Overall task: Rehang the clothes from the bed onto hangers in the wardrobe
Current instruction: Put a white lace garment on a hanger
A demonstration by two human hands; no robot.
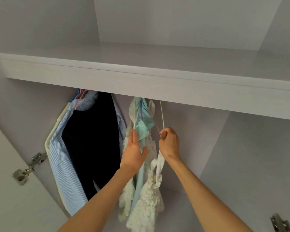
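Note:
Inside the white wardrobe, a cream hanger [162, 114] hangs from under the shelf, and my right hand [168, 142] pinches its lower end. A white floral frilly garment [148, 198] dangles below that hand. My left hand [134, 152] lies with straight fingers against a mint green garment [143, 126] and a pale lace piece [133, 108] hanging just left of it. Further left hang a dark navy garment [92, 144] and a blue striped shirt [62, 158] on pink and blue hangers [80, 95]. The rail itself is hidden behind the shelf front.
A thick white shelf [141, 81] juts out above the hanging clothes. The open left door carries a metal hinge [28, 166]; another hinge [280, 223] shows at the lower right. Bare wardrobe wall [241, 156] lies to the right of the cream hanger.

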